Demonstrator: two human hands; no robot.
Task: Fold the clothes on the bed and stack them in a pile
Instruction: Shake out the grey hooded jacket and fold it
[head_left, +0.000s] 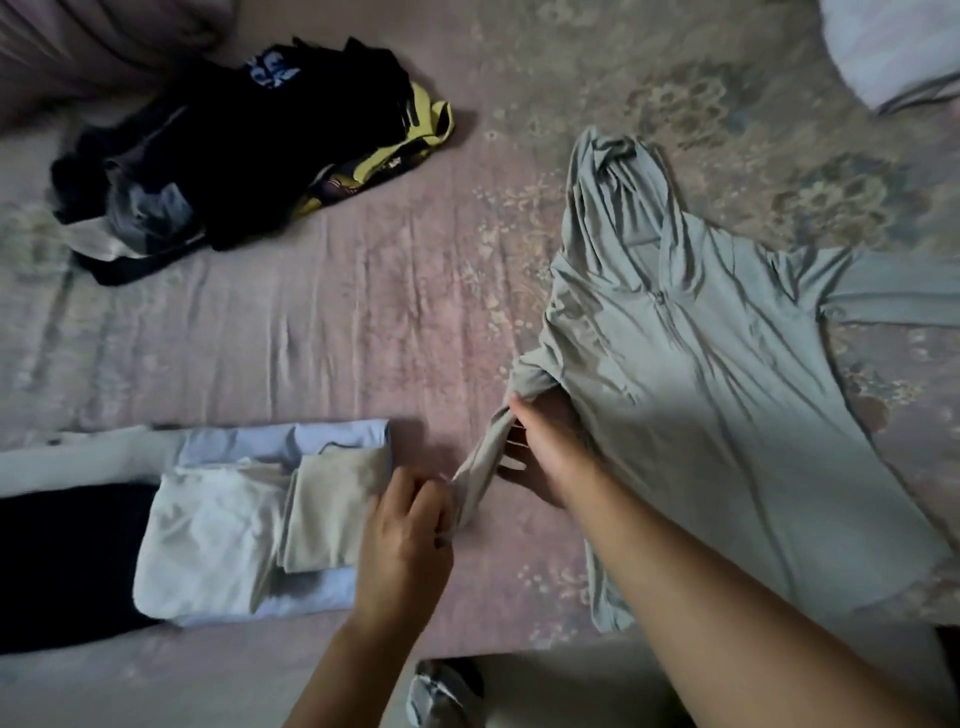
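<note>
A pale grey-green hooded top lies spread on the bed at the right, hood pointing away from me. Its left sleeve is bunched and stretched toward me. My left hand pinches the sleeve's cuff end. My right hand grips the same sleeve higher up, near the shoulder. To the left sits a pile of folded clothes: a beige piece on white and light blue ones, with a dark garment beside them. A heap of unfolded dark clothes with a yellow-trimmed piece lies at the far left.
The pink floral bedsheet covers the bed. A white pillow sits at the far right corner and a pink pillow or cover at the far left. The bed's near edge runs along the bottom, with the floor below.
</note>
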